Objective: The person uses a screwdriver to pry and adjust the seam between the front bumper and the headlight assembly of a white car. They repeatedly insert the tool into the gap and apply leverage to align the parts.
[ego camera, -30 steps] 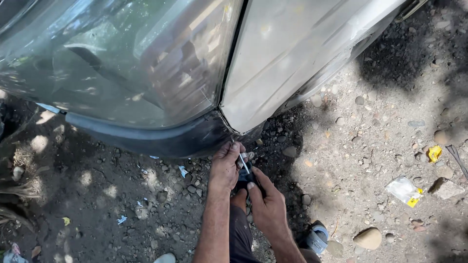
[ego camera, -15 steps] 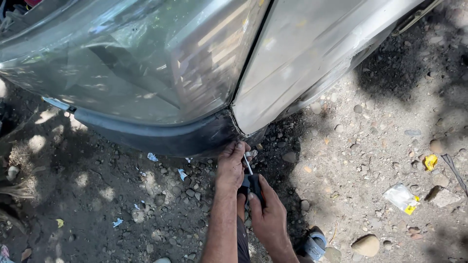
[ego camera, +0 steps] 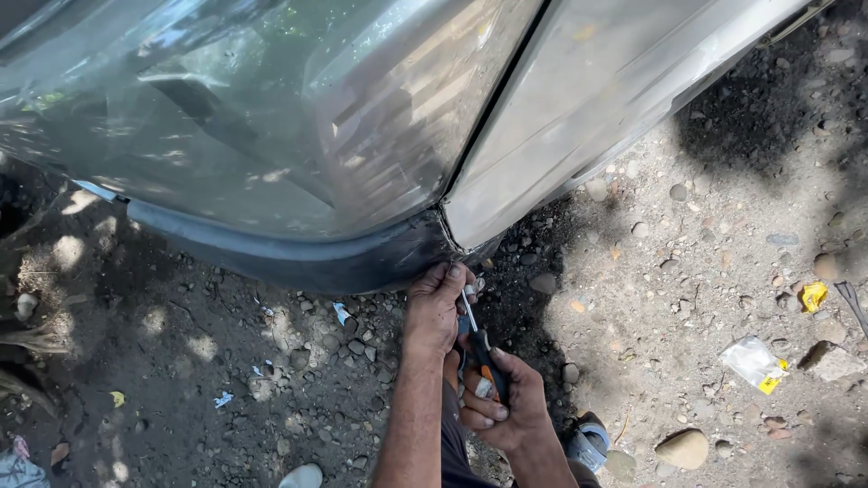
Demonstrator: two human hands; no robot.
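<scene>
A silver car body (ego camera: 289, 117) fills the upper view, with a dark plastic trim strip (ego camera: 298, 258) along its lower edge and a panel seam (ego camera: 493, 99) running down to it. My left hand (ego camera: 436, 307) reaches up to the trim's lower corner by the seam, fingers curled around something small there. My right hand (ego camera: 502, 398) is shut on a screwdriver (ego camera: 479, 348) with a dark and orange handle, its metal shaft pointing up toward the corner beside my left fingers.
Stony dirt ground (ego camera: 687, 271) lies under the car. A clear plastic bag with a yellow piece (ego camera: 755, 363) and a yellow scrap (ego camera: 814, 295) lie at the right. A large round stone (ego camera: 683, 447) and my shoe (ego camera: 588, 445) are near the bottom.
The view has shifted slightly, so the hands sit a little more to the right. Both hands stay at the trim corner with the screwdriver.
</scene>
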